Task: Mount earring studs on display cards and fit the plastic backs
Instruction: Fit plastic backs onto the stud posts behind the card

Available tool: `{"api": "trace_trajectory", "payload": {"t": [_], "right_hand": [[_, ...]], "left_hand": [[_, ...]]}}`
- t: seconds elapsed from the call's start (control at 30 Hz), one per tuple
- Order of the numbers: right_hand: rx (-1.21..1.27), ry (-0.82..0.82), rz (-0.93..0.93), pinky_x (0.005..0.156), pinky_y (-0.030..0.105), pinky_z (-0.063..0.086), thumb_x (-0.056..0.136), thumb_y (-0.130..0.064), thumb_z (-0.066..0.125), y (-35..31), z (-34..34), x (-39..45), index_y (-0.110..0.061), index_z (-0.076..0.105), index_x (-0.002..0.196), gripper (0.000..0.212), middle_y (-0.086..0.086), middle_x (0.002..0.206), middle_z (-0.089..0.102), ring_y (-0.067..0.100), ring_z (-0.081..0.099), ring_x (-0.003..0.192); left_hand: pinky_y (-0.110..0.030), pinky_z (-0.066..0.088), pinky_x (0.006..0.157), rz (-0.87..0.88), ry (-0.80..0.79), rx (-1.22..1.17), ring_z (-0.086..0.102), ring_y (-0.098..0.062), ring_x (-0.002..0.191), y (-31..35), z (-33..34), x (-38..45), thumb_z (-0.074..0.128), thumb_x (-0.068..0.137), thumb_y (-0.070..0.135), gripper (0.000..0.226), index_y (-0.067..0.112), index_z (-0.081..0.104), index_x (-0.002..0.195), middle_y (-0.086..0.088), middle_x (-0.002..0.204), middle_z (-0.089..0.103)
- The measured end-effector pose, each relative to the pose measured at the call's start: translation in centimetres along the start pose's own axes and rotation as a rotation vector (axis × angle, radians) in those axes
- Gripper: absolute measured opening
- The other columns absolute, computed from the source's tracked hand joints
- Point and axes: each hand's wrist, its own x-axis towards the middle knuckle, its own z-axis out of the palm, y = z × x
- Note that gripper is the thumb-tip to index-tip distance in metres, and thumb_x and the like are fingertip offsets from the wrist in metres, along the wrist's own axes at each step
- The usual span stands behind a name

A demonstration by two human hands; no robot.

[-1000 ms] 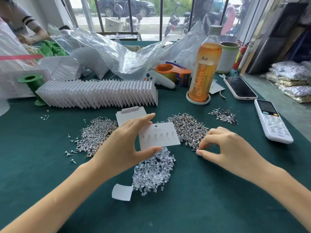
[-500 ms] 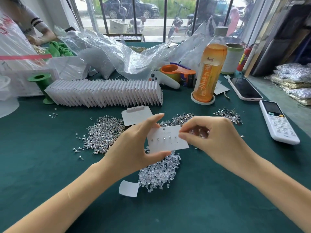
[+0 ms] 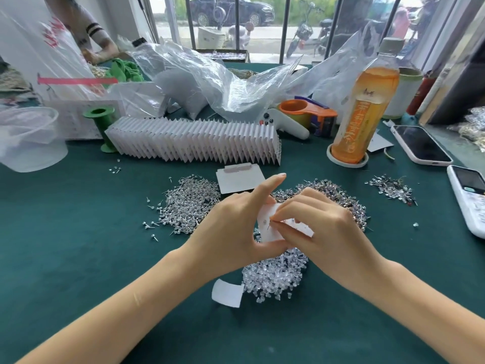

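Observation:
My left hand [image 3: 236, 229] pinches a white display card [image 3: 267, 229] between thumb and fingers above the table's middle. Over the card's face my right hand [image 3: 320, 232] holds a small earring stud [image 3: 269, 225] at its fingertips, the pin touching the card's left part. Most of the card is hidden by my fingers. A heap of silver studs [image 3: 189, 203] lies to the left, another stud pile [image 3: 341, 195] sits behind my right hand. Clear plastic backs [image 3: 275, 274] are heaped under my hands. A blank card [image 3: 240, 178] lies flat behind them.
A long row of folded white cards [image 3: 196, 139] stands at the back. An orange drink bottle [image 3: 364, 106], tape dispenser [image 3: 307, 111], smartphone [image 3: 420, 145] and white handset [image 3: 469, 195] fill the right side. Plastic bags [image 3: 210, 82] and a clear tub [image 3: 29, 137] sit behind and left. A paper scrap [image 3: 227, 292] lies near.
My right hand left the stud pile on the right with a stud and came over the card in my left hand. The left hand has kept its grip on the card.

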Motion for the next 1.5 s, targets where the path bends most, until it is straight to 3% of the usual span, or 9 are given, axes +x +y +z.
{"api": "trace_trajectory", "payload": {"t": [0.27, 0.57, 0.77, 0.9, 0.97, 1.07, 1.23, 1.4, 1.5], "right_hand": [[-0.057, -0.035, -0.123, 0.064, 0.038, 0.050, 0.084, 0.000, 0.065, 0.3, -0.3, 0.0, 0.004, 0.068, 0.078, 0.007, 0.010, 0.079, 0.066, 0.029, 0.056, 0.073], [-0.087, -0.078, -0.187, 0.068, 0.035, 0.048, 0.089, -0.016, 0.063, 0.4, -0.7, 0.2, -0.002, 0.071, 0.080, 0.018, 0.007, 0.088, 0.067, 0.027, 0.055, 0.076], [-0.015, -0.045, -0.079, 0.079, 0.025, 0.044, 0.087, -0.026, 0.060, 0.6, -1.4, -0.3, -0.013, 0.076, 0.089, 0.021, 0.001, 0.102, 0.067, 0.021, 0.056, 0.089], [0.094, 0.117, 0.083, 0.080, 0.022, 0.047, 0.087, -0.029, 0.061, 0.5, -2.8, -0.1, -0.014, 0.074, 0.090, 0.020, -0.003, 0.092, 0.068, 0.013, 0.060, 0.089], [0.143, 0.160, 0.224, 0.071, 0.020, 0.045, 0.088, -0.034, 0.064, 1.2, -4.4, 0.0, -0.023, 0.072, 0.082, 0.014, -0.012, 0.078, 0.066, 0.006, 0.058, 0.076], [0.068, 0.014, 0.382, 0.058, 0.016, 0.039, 0.079, -0.042, 0.066, 3.1, -6.6, -1.4, -0.032, 0.067, 0.070, 0.013, -0.012, 0.070, 0.063, 0.010, 0.052, 0.062], [-0.182, -0.323, 0.493, 0.061, 0.021, 0.039, 0.071, -0.041, 0.074, 3.7, -7.3, -5.2, -0.038, 0.062, 0.065, 0.014, -0.022, 0.077, 0.061, 0.002, 0.052, 0.076], [-0.325, -0.255, 0.523, 0.057, 0.015, 0.036, 0.069, -0.047, 0.072, 3.3, -6.4, -5.5, -0.039, 0.064, 0.069, 0.011, -0.024, 0.067, 0.056, -0.005, 0.051, 0.080], [-0.377, -0.225, 0.509, 0.053, 0.018, 0.040, 0.071, -0.042, 0.076, 2.9, -5.7, -5.3, -0.038, 0.066, 0.070, 0.011, -0.024, 0.066, 0.055, -0.002, 0.053, 0.067]], "left_hand": [[-0.020, 0.043, 0.082, -0.011, -0.009, 0.027, 0.061, -0.012, 0.090, -0.1, 0.2, 0.0, 0.078, 0.068, 0.037, 0.087, 0.014, 0.037, 0.141, 0.002, 0.106, 0.068], [-0.025, 0.045, 0.082, 0.003, -0.016, 0.032, 0.062, -0.014, 0.090, 0.5, -0.1, 0.0, 0.067, 0.071, 0.046, 0.084, 0.014, 0.036, 0.142, 0.004, 0.106, 0.068], [-0.025, 0.045, 0.085, 0.009, -0.007, -0.014, 0.062, -0.015, 0.093, 0.5, -0.3, 0.0, 0.066, 0.071, 0.048, 0.083, 0.015, 0.036, 0.142, 0.001, 0.109, 0.067], [-0.023, 0.044, 0.086, -0.004, 0.001, 0.023, 0.062, -0.015, 0.096, 0.5, -0.4, -0.1, 0.074, 0.071, 0.052, 0.089, 0.020, 0.033, 0.143, 0.001, 0.111, 0.067], [-0.024, 0.045, 0.088, -0.018, 0.009, 0.038, 0.062, -0.017, 0.098, 0.4, -0.3, -0.2, 0.073, 0.071, 0.054, 0.089, 0.022, 0.033, 0.143, 0.000, 0.112, 0.067], [-0.026, 0.047, 0.087, -0.030, 0.004, 0.046, 0.062, -0.017, 0.099, 0.1, -0.3, -0.2, 0.072, 0.071, 0.056, 0.089, 0.022, 0.033, 0.143, 0.001, 0.113, 0.067], [-0.021, 0.044, 0.081, -0.083, 0.000, 0.023, 0.061, -0.013, 0.095, 0.0, -0.3, -0.3, 0.064, 0.069, 0.063, 0.090, 0.027, 0.029, 0.144, 0.004, 0.114, 0.066], [-0.018, 0.042, 0.083, -0.086, -0.041, 0.067, 0.061, -0.013, 0.095, -0.1, 0.0, -0.4, 0.068, 0.071, 0.060, 0.090, 0.028, 0.027, 0.145, 0.005, 0.115, 0.065], [-0.015, 0.039, 0.084, -0.078, -0.050, 0.066, 0.060, -0.011, 0.097, -0.3, 0.0, -0.4, 0.066, 0.070, 0.061, 0.089, 0.029, 0.028, 0.144, 0.006, 0.114, 0.065]]}}
